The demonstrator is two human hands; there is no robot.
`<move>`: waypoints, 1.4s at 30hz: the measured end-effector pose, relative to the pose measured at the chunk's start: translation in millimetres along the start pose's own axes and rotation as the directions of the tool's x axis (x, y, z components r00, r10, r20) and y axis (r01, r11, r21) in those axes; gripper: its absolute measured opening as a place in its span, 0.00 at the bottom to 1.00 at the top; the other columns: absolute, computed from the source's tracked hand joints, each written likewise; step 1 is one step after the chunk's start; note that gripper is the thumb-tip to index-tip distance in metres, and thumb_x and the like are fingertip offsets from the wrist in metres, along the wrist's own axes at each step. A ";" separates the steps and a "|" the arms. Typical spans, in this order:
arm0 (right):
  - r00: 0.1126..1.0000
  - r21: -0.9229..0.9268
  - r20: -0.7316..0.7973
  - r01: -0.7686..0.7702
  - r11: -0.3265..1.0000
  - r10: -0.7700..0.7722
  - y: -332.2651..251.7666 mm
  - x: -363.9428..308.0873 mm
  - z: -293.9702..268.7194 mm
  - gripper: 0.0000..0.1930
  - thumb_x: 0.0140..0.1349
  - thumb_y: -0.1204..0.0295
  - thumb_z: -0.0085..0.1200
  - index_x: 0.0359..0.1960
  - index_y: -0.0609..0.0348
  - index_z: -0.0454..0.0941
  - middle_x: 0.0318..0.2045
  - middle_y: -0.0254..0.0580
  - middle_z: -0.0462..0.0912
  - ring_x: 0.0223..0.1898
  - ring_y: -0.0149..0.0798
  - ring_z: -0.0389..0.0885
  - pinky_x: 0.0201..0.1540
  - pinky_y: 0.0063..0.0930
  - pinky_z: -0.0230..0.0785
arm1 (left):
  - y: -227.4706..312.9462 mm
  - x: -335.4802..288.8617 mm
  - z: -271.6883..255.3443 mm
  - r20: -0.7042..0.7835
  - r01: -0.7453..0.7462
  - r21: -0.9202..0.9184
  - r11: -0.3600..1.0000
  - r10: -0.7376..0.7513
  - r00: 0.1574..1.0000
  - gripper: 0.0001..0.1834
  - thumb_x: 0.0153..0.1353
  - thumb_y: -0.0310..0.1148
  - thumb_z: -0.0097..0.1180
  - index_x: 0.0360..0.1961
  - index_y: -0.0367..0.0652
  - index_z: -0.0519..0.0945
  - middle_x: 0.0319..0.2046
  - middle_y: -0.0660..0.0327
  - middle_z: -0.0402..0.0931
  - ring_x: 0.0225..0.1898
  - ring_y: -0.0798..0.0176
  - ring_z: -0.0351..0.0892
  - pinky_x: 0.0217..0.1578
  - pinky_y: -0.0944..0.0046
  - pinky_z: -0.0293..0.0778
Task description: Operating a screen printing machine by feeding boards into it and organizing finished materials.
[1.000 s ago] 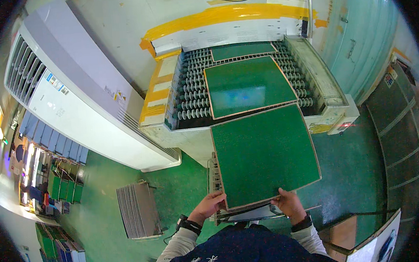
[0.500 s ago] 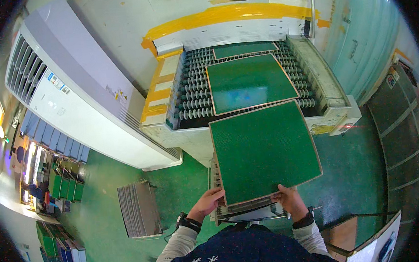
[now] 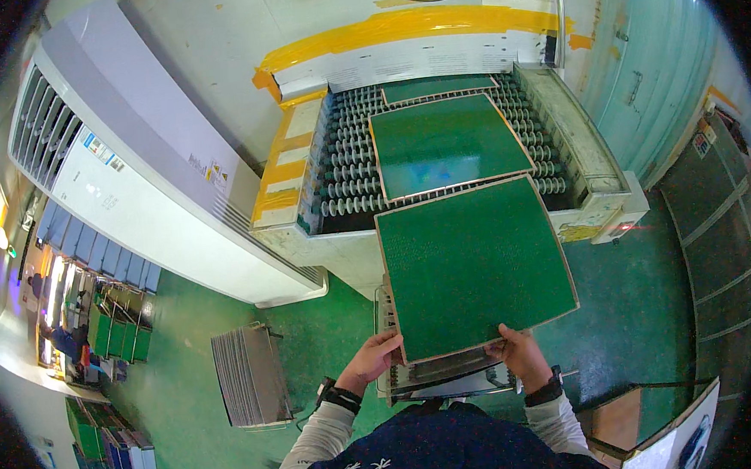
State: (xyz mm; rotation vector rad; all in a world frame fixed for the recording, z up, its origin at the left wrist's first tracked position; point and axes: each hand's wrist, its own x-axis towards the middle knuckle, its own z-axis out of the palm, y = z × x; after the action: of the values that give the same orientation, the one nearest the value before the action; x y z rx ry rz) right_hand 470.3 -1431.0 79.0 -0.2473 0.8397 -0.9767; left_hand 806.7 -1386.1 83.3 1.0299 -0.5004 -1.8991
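A large green circuit board panel (image 3: 476, 267) with a thin pale border is held in front of me. My left hand (image 3: 370, 360) pinches its near left corner. My right hand (image 3: 520, 355) grips the near edge right of the middle, thumb on top. Its far edge reaches the front of a roller conveyor (image 3: 348, 206). On the white wheel rollers a second green panel (image 3: 447, 144) lies flat, just beyond the held one. Farther back, another green panel (image 3: 435, 87) sits partly under the machine's cover. Below the held panel, a rack (image 3: 449, 383) is mostly hidden.
A tall white air conditioner (image 3: 148, 171) stands left of the conveyor. On the green floor is a rack of thin upright panels (image 3: 251, 375). A dark ribbed panel (image 3: 721, 256) lines the right side, and a white-topped board (image 3: 672, 440) leans at lower right.
The panel on the rollers has moved slightly away from me. The held panel has shifted a little forward, and both hands have moved slightly with it.
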 end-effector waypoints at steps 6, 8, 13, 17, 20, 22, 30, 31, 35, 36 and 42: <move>0.999 -0.093 0.043 0.021 0.995 -0.017 -5.3 3.5 6.5 0.09 0.65 0.71 0.51 0.44 0.61 0.74 0.35 0.45 0.82 0.32 0.44 0.83 0.34 0.40 0.79 | 8.3 2.0 4.2 0.019 -0.027 0.027 0.999 0.027 0.999 0.17 0.68 0.37 0.50 0.53 0.37 0.73 0.42 0.61 0.78 0.39 0.64 0.79 0.39 0.61 0.75; 0.999 -0.053 0.033 -0.008 0.999 0.010 -5.8 8.5 3.3 0.12 0.64 0.73 0.52 0.48 0.60 0.69 0.34 0.46 0.82 0.31 0.46 0.83 0.33 0.41 0.80 | 10.0 3.3 4.4 0.003 -0.026 0.036 0.999 0.026 1.000 0.17 0.68 0.37 0.49 0.53 0.37 0.73 0.42 0.61 0.78 0.39 0.63 0.79 0.39 0.60 0.76; 1.000 -0.020 -0.006 -0.005 1.000 0.005 -8.8 10.8 11.7 0.13 0.63 0.76 0.53 0.48 0.60 0.67 0.33 0.48 0.81 0.29 0.48 0.84 0.31 0.43 0.81 | 12.0 8.3 -0.2 0.012 -0.021 0.043 0.999 0.021 1.000 0.18 0.68 0.37 0.49 0.53 0.37 0.73 0.42 0.61 0.78 0.38 0.64 0.80 0.38 0.60 0.77; 1.000 -0.023 0.021 0.013 1.000 -0.012 -12.2 12.7 14.7 0.14 0.63 0.76 0.53 0.49 0.62 0.67 0.33 0.49 0.81 0.29 0.49 0.84 0.30 0.44 0.81 | 15.2 10.1 1.7 0.030 -0.023 0.042 0.999 0.021 0.999 0.18 0.69 0.37 0.48 0.54 0.38 0.72 0.41 0.63 0.78 0.37 0.65 0.80 0.38 0.62 0.77; 0.998 -0.076 0.054 0.031 0.997 -0.027 -15.9 11.7 21.4 0.14 0.64 0.74 0.51 0.50 0.61 0.67 0.34 0.48 0.81 0.30 0.46 0.84 0.31 0.41 0.80 | 16.9 11.8 0.2 0.062 -0.033 0.042 0.999 0.030 0.998 0.18 0.69 0.37 0.48 0.55 0.39 0.71 0.41 0.64 0.78 0.37 0.66 0.80 0.39 0.61 0.77; 0.997 -0.124 0.068 0.047 0.991 -0.038 -16.7 12.9 23.7 0.13 0.66 0.72 0.49 0.50 0.60 0.68 0.35 0.46 0.82 0.31 0.43 0.84 0.32 0.37 0.79 | 18.3 12.0 1.3 0.058 -0.032 0.048 0.998 0.029 0.998 0.18 0.69 0.36 0.48 0.55 0.39 0.71 0.40 0.64 0.78 0.38 0.66 0.80 0.39 0.61 0.77; 0.998 -0.057 0.059 0.003 0.998 0.000 -15.5 29.2 12.5 0.10 0.64 0.74 0.52 0.44 0.65 0.70 0.30 0.48 0.81 0.28 0.47 0.84 0.28 0.41 0.80 | 25.5 9.6 7.0 0.059 -0.009 0.077 0.997 0.005 0.998 0.16 0.68 0.37 0.49 0.53 0.41 0.72 0.41 0.64 0.77 0.39 0.66 0.79 0.44 0.60 0.77; 0.998 -0.058 0.059 0.002 0.998 0.002 -15.7 29.6 13.3 0.10 0.64 0.74 0.52 0.44 0.65 0.70 0.30 0.48 0.81 0.28 0.47 0.84 0.28 0.41 0.80 | 26.2 9.1 6.4 0.068 -0.004 0.080 0.997 -0.002 0.998 0.16 0.68 0.37 0.49 0.53 0.41 0.73 0.41 0.64 0.77 0.39 0.66 0.79 0.45 0.59 0.77; 1.000 -0.066 0.019 -0.014 0.998 0.015 -16.5 32.9 17.0 0.10 0.64 0.74 0.52 0.46 0.64 0.70 0.31 0.47 0.82 0.28 0.46 0.84 0.29 0.38 0.80 | 26.1 9.5 4.3 0.091 -0.011 0.071 0.997 0.004 0.996 0.16 0.68 0.38 0.49 0.52 0.40 0.73 0.41 0.63 0.77 0.39 0.64 0.80 0.45 0.58 0.78; 0.999 -0.076 0.017 -0.026 0.997 0.027 -16.4 34.4 16.0 0.11 0.64 0.75 0.52 0.46 0.63 0.70 0.32 0.46 0.82 0.28 0.45 0.83 0.29 0.38 0.80 | 27.5 9.3 7.0 0.090 -0.011 0.071 0.997 0.005 0.996 0.16 0.68 0.38 0.49 0.52 0.40 0.73 0.41 0.63 0.77 0.39 0.64 0.80 0.45 0.58 0.78; 0.996 -0.151 0.038 0.090 0.984 -0.085 -24.7 25.7 41.1 0.12 0.65 0.73 0.49 0.49 0.59 0.70 0.37 0.46 0.82 0.31 0.44 0.83 0.32 0.38 0.78 | 28.7 9.0 6.8 0.049 -0.012 0.011 1.000 0.012 0.999 0.10 0.68 0.33 0.50 0.44 0.38 0.74 0.31 0.63 0.77 0.35 0.54 0.82 0.40 0.51 0.79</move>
State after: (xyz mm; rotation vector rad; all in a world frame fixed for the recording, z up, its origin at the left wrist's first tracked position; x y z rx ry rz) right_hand 491.8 -1472.7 106.5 -0.4332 0.8821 -0.9889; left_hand 813.7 -1409.1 102.7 0.9876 -0.5443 -1.9164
